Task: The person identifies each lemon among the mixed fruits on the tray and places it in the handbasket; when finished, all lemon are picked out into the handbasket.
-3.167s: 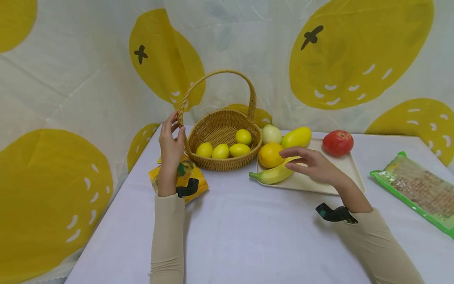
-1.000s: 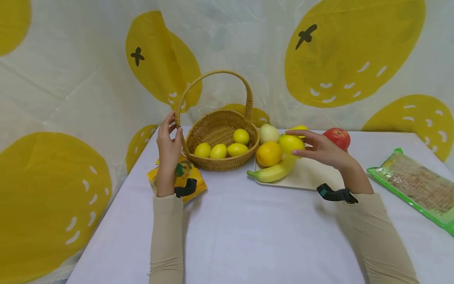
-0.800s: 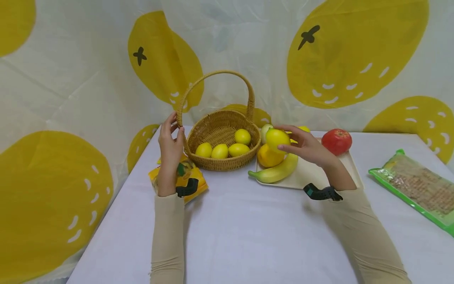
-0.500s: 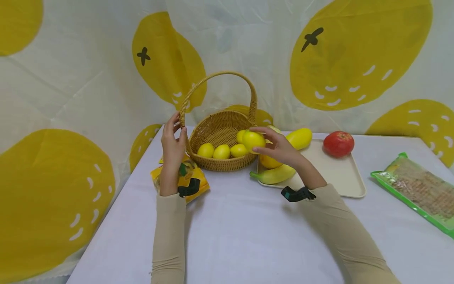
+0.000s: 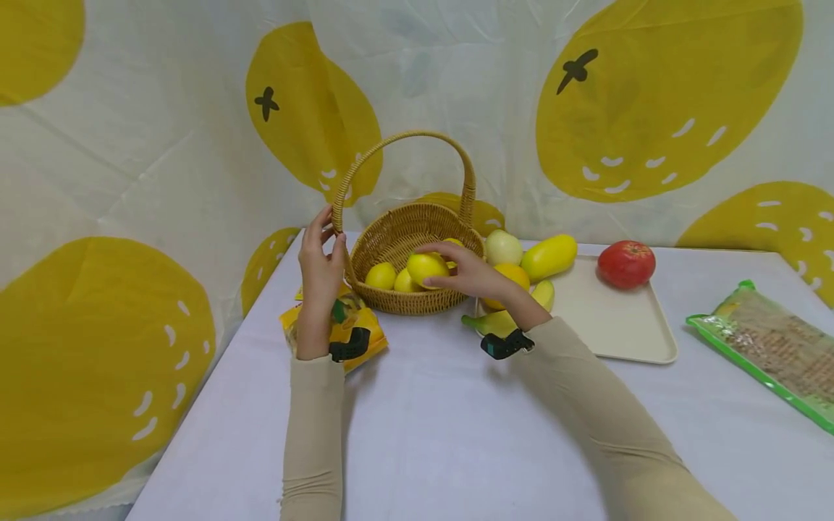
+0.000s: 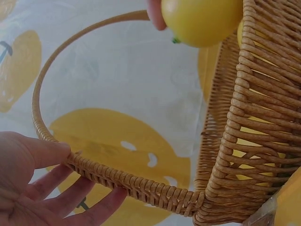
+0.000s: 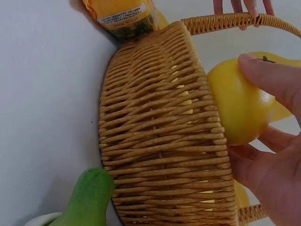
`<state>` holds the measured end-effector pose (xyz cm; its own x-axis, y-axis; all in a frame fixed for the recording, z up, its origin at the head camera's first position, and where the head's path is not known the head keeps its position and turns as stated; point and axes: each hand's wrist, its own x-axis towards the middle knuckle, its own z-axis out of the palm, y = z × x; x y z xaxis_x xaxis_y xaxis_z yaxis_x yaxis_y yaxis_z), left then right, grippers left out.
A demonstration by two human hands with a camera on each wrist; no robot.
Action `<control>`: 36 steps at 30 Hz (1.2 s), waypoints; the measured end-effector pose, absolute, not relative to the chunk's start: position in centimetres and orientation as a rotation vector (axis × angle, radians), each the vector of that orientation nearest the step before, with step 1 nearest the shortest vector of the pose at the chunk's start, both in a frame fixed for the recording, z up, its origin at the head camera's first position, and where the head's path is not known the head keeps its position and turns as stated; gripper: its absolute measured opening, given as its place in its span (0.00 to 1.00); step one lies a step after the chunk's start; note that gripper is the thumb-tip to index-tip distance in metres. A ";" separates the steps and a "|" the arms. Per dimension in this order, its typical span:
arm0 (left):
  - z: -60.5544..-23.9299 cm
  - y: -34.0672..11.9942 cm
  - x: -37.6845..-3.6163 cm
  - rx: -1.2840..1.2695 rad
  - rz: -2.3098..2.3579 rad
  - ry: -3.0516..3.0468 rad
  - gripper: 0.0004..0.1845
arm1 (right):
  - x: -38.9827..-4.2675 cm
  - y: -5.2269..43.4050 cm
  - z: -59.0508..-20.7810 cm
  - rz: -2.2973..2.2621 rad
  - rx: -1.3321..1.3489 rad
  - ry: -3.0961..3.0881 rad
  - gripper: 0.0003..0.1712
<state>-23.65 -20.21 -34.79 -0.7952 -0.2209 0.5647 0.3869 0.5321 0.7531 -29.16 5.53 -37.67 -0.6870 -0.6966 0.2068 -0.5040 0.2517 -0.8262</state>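
A wicker basket (image 5: 397, 235) with a tall arched handle (image 5: 404, 145) stands at the back of the table with lemons (image 5: 380, 276) inside. My left hand (image 5: 321, 253) holds the handle's left base, thumb and fingers around the wicker (image 6: 117, 181). My right hand (image 5: 465, 271) grips a yellow lemon (image 5: 425, 266) over the basket's inside; the same lemon (image 7: 237, 106) shows just above the rim (image 7: 207, 117) in the right wrist view, and the lemon (image 6: 202, 19) in the left wrist view.
A beige tray (image 5: 612, 318) right of the basket carries a banana (image 5: 495, 322), an orange (image 5: 515, 273), a pale round fruit (image 5: 503, 247), a yellow mango (image 5: 549, 256) and a red apple (image 5: 625, 263). A yellow snack bag (image 5: 352, 322) lies under my left wrist. A green-edged packet (image 5: 769, 347) lies far right.
My right hand picked a lemon off the tray and carried it left, from above the tray to over the basket. The left hand kept its hold on the handle.
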 end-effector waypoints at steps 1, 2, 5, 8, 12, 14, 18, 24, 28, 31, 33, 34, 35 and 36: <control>-34.8 -20.2 -23.6 -0.132 -1.266 -2.150 0.25 | -29.3 5.4 -37.7 -1.389 -1.142 2.323 0.32; -34.7 -20.2 -23.6 -0.132 -1.268 -2.149 0.25 | -29.5 5.4 -37.8 -1.367 -1.156 2.327 0.31; -34.7 -20.2 -23.7 -0.136 -1.268 -2.153 0.25 | -30.1 5.3 -38.0 -1.304 -1.221 2.320 0.30; -34.7 -20.2 -23.7 -0.140 -1.269 -2.154 0.25 | -30.6 5.4 -38.0 -1.251 -1.251 2.333 0.29; -34.6 -20.1 -23.7 -0.141 -1.274 -2.151 0.25 | -31.0 5.7 -37.9 -1.207 -1.227 2.377 0.29; -34.6 -20.1 -23.7 -0.143 -1.276 -2.150 0.25 | -31.1 5.9 -37.8 -1.211 -1.198 2.379 0.27; -34.6 -20.1 -23.6 -0.133 -1.278 -2.153 0.25 | -31.3 5.9 -37.7 -1.201 -1.161 2.379 0.25; -34.6 -20.1 -23.4 -0.128 -1.276 -2.156 0.26 | -31.5 5.8 -37.9 -1.092 -1.101 2.427 0.23; -34.6 -20.1 -23.5 -0.127 -1.277 -2.150 0.25 | -31.3 5.6 -37.9 -1.038 -1.047 2.450 0.20; -34.5 -20.1 -23.5 -0.136 -1.279 -2.146 0.25 | -31.2 5.6 -37.9 -1.027 -1.032 2.461 0.18; -34.6 -20.0 -23.5 -0.138 -1.281 -2.144 0.26 | -31.1 5.6 -38.0 -1.035 -1.031 2.468 0.17; -34.6 -20.0 -23.5 -0.139 -1.282 -2.144 0.26 | -31.0 5.7 -38.0 -1.043 -1.028 2.472 0.17; -34.6 -20.0 -23.5 -0.137 -1.283 -2.145 0.26 | -31.0 5.7 -38.1 -1.052 -1.025 2.477 0.16; -34.7 -20.1 -23.5 -0.134 -1.283 -2.146 0.25 | -30.9 5.7 -38.3 -1.063 -1.020 2.483 0.16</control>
<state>-23.48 -20.06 -34.69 -0.7982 -0.2221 0.5599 0.3879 0.5216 0.7599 -30.89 5.72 -38.28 -0.7223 -0.6904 0.0397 -0.5054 0.4878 -0.7118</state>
